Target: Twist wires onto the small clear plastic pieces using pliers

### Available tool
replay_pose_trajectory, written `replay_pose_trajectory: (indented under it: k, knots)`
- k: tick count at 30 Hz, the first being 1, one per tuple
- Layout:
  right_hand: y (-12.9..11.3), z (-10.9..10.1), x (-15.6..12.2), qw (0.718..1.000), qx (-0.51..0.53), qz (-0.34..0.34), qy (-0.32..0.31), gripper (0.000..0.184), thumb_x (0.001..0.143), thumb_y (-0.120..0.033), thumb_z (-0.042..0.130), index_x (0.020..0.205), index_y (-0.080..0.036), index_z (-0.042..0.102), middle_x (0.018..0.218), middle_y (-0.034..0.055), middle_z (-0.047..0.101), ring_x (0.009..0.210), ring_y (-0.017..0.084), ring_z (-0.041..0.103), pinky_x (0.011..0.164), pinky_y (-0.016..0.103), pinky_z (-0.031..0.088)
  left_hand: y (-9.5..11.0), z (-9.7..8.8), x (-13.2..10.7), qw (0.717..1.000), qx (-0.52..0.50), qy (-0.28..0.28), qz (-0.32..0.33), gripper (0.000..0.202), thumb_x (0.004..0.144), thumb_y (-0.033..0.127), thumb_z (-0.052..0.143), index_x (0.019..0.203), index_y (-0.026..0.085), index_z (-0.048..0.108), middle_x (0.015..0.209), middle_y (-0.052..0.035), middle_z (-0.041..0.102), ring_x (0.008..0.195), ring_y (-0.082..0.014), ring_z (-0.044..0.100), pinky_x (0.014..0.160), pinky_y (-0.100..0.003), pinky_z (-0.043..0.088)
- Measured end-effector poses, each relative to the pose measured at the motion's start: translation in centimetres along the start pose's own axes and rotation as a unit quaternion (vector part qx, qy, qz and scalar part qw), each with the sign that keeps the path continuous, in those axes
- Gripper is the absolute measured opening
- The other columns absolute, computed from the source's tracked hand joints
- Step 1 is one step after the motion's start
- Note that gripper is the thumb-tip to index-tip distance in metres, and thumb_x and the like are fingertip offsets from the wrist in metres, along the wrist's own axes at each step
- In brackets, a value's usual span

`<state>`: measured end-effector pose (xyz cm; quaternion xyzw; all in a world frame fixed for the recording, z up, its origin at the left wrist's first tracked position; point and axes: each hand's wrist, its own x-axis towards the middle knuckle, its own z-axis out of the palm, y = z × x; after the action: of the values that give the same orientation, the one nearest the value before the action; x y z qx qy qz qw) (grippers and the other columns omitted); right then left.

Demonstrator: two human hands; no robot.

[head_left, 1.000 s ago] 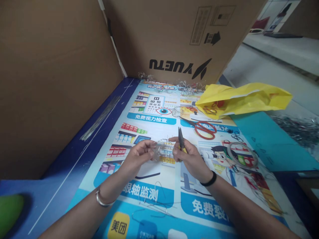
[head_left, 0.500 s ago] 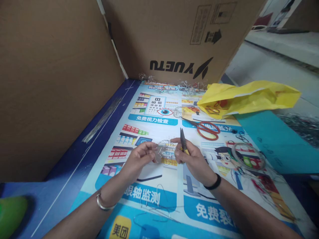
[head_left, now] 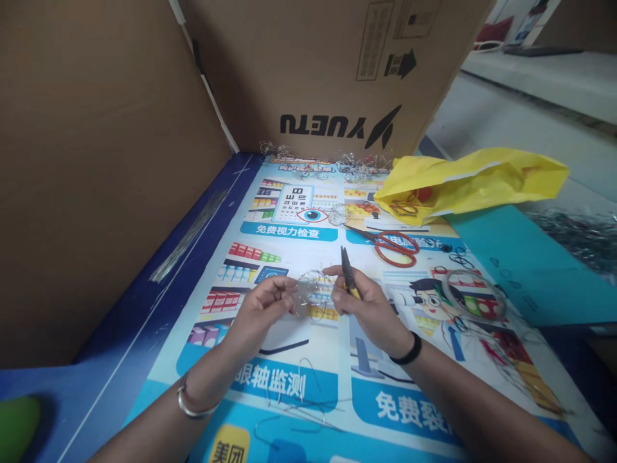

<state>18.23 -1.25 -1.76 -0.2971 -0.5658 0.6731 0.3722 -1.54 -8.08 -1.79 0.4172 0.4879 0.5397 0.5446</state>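
Note:
My left hand pinches the left side of a thin, rounded wire shape above the printed sheet. In my right hand is a pair of pliers with dark jaws pointing up and away and a bit of yellow handle showing. The right index finger reaches to the right side of the wire shape. Its finer bends are too thin to make out. Loose cut wires lie on the sheet nearer to me, and red-handled scissors rest beyond my right hand.
Cardboard walls stand at the back and left. A yellow bag lies at the right beside a turquoise board. A wire coil sits right of my hand; straight wires lie left. Another wire shape lies further back.
The whole view has shifted slightly, so the scene sits a little further left and up. Both hands keep their hold on the wire shape and the pliers, with little other movement.

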Motion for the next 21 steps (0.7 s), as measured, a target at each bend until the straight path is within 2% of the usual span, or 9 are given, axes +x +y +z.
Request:
replay_pose_trajectory:
  k: [5, 8, 15, 21]
  knots:
    - [-0.40, 0.14, -0.11, 0.999, -0.042, -0.014, 0.008, 0.030, 0.080, -0.021, 0.057, 0.109, -0.025, 0.056, 0.070, -0.0051, 0.041, 0.059, 0.008, 0.044, 0.057, 0.023, 0.036, -0.08, -0.01, -0.22, 0.999, 0.023, 0.030, 0.015, 0.018, 0.079, 0.021, 0.062, 0.097, 0.021, 0.061, 0.077, 0.0002, 0.062, 0.067, -0.0103, 0.058, 0.067, -0.025, 0.046]
    - [-0.44, 0.18, -0.08, 0.999, -0.050, -0.013, 0.006, 0.030, 0.080, -0.021, 0.056, 0.110, -0.025, 0.055, 0.070, -0.0051, 0.040, 0.059, 0.008, 0.043, 0.056, 0.023, 0.036, 0.00, 0.04, -0.36, 0.998, 0.036, 0.036, 0.031, 0.016, 0.080, 0.021, 0.061, 0.096, 0.022, 0.061, 0.073, 0.0009, 0.062, 0.067, -0.0104, 0.059, 0.067, -0.025, 0.047]
    - [-0.34, 0.11, -0.18, 0.998, -0.053, -0.016, 0.009, 0.031, 0.081, -0.021, 0.055, 0.112, -0.025, 0.053, 0.069, -0.0052, 0.040, 0.059, 0.009, 0.042, 0.057, 0.024, 0.035, 0.30, 0.29, -0.43, 0.997, 0.049, 0.039, 0.043, 0.016, 0.081, 0.018, 0.059, 0.096, 0.022, 0.060, 0.078, 0.0003, 0.062, 0.068, -0.0099, 0.059, 0.068, -0.025, 0.047]
    - [-0.08, 0.02, -0.20, 0.997, -0.070, -0.022, 0.017, 0.031, 0.081, -0.022, 0.055, 0.112, -0.025, 0.053, 0.070, -0.0049, 0.041, 0.060, 0.009, 0.044, 0.060, 0.025, 0.037, 0.22, 0.34, -0.37, 0.996, 0.055, 0.025, 0.058, 0.017, 0.082, 0.017, 0.056, 0.099, 0.022, 0.058, 0.073, 0.0006, 0.060, 0.069, -0.0107, 0.057, 0.069, -0.026, 0.045]
